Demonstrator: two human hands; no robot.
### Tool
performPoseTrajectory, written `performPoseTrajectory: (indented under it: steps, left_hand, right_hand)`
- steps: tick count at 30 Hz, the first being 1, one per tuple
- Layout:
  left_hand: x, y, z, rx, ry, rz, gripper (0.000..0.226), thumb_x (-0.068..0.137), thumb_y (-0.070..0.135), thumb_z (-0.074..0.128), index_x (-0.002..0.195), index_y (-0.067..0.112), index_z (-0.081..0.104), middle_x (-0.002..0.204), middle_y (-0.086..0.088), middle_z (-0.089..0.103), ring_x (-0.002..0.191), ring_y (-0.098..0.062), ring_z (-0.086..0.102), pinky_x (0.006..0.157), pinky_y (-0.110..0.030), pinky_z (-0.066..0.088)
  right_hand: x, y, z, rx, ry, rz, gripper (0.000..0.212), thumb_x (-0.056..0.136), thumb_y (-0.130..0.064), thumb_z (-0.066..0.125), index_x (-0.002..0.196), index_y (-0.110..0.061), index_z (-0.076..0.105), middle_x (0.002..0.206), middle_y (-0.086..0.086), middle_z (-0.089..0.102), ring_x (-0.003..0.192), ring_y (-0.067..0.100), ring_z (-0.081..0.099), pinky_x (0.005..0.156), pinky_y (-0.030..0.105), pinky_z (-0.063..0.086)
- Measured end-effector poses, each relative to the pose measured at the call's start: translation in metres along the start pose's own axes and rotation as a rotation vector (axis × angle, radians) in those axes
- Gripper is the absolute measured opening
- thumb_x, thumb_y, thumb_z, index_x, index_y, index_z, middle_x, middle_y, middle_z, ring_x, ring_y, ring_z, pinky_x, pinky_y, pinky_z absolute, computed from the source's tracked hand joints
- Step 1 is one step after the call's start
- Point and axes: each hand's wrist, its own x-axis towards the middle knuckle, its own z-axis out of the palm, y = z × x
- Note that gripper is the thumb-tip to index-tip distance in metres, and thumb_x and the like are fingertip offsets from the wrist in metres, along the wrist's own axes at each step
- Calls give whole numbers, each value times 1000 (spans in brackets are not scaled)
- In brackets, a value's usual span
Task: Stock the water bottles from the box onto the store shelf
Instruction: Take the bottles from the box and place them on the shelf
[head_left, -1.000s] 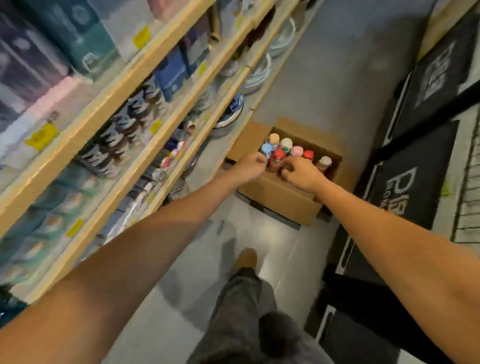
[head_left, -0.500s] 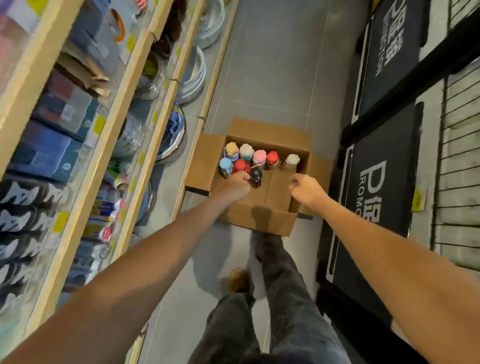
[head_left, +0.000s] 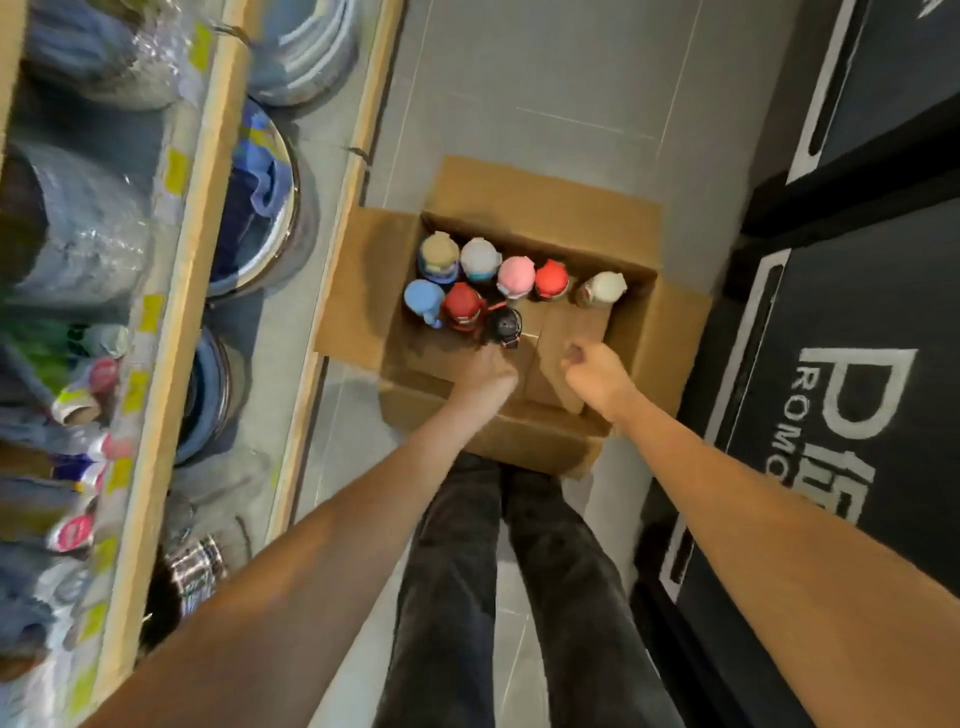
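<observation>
The black-capped bottle (head_left: 505, 325) stands in the box (head_left: 545, 202), right at the far edge of the left hand (head_left: 485, 370). The fingers are hidden under the hand, so I cannot tell whether they grasp it. Seven more bottles (head_left: 516, 276) stand just beyond, showing only their caps. The right hand (head_left: 589, 366), beside the left and apart from every bottle, is clenched on nothing. Left of the left hand runs the shelf (head_left: 156, 415), its goods blurred. Right of the right hand lies a mat (head_left: 857, 312), its lettering cut off.

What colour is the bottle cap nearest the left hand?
Black cap, clearest in the head view.
</observation>
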Motion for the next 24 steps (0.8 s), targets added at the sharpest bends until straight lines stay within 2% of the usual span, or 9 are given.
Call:
performPoseTrajectory:
  steps: [2, 5, 8, 10, 11, 13, 15, 21, 24]
  left_hand:
    - [47, -16, 8, -83, -7, -28, 43, 79, 16, 58, 121, 10, 55, 116, -10, 60, 111, -27, 56, 85, -26, 40]
    - [120, -41, 22, -230, -21, -65, 41, 92, 14, 53, 133, 13, 47, 124, 1, 52, 118, -17, 47, 93, -27, 33]
    - [202, -69, 37, -421, 6, -155, 10, 92, 13, 53, 96, 22, 55, 95, 6, 54, 104, -14, 45, 88, -29, 32]
    - [238, -80, 39, -518, 31, -151, 10, 86, 18, 59, 83, 22, 51, 93, 0, 56, 102, -17, 47, 85, -29, 34]
    - [268, -93, 44, -550, 31, -138, 13, 82, 21, 60, 92, 22, 53, 104, -3, 58, 103, -18, 48, 87, -30, 36]
    - [282, -97, 49, -615, 19, -55, 52, 75, 21, 61, 125, 22, 48, 130, -4, 54, 110, -15, 47, 94, -33, 37]
    - [299, -107, 55, -630, 13, 21, 78, 66, 19, 55, 142, 18, 35, 141, -5, 45, 114, -10, 43, 97, -31, 34]
    - [307, -122, 58, -600, 5, 46, 76, 69, 21, 47, 144, 17, 34, 142, -2, 44, 119, -8, 40, 101, -30, 31]
    - [291, -120, 55, -537, -18, 55, 51, 90, 5, 42, 140, 18, 39, 123, 7, 46, 113, -6, 39, 95, -28, 30]
  right_hand:
    - [47, 12, 19, 38, 18, 30, 40, 95, 1, 40, 135, 1, 43, 130, 16, 52, 117, 26, 50, 81, 21, 38]
    - [121, 39, 55, 42, 16, 31, 41, 92, -3, 47, 133, -3, 46, 120, 17, 60, 95, 21, 54, 71, 19, 43]
    - [191, 70, 92, 37, 10, 33, 42, 90, -5, 52, 132, -5, 46, 121, 12, 58, 98, 17, 50, 78, 23, 43]
    - [223, 78, 103, 36, -31, -18, 53, 90, -3, 54, 140, -5, 37, 129, 11, 52, 101, 10, 41, 77, 18, 35]
    - [249, 85, 116, 57, -45, -61, 65, 86, -5, 60, 144, -8, 31, 137, 12, 47, 105, 10, 41, 84, 18, 35]
    - [274, 92, 124, 99, -51, -165, 93, 69, -24, 71, 148, -21, 23, 144, 11, 43, 122, 19, 48, 100, 35, 42]
    - [312, 121, 144, 115, -39, -300, 95, 57, -30, 70, 143, -26, 30, 133, 6, 53, 122, 26, 52, 99, 50, 46]
    - [314, 121, 151, 159, -25, -399, 76, 62, 10, 72, 125, -23, 47, 110, -13, 57, 106, 3, 54, 91, 34, 47]
    - [291, 119, 147, 168, -23, -356, 71, 61, 17, 75, 124, 3, 45, 104, -18, 53, 96, -25, 47, 84, 4, 38]
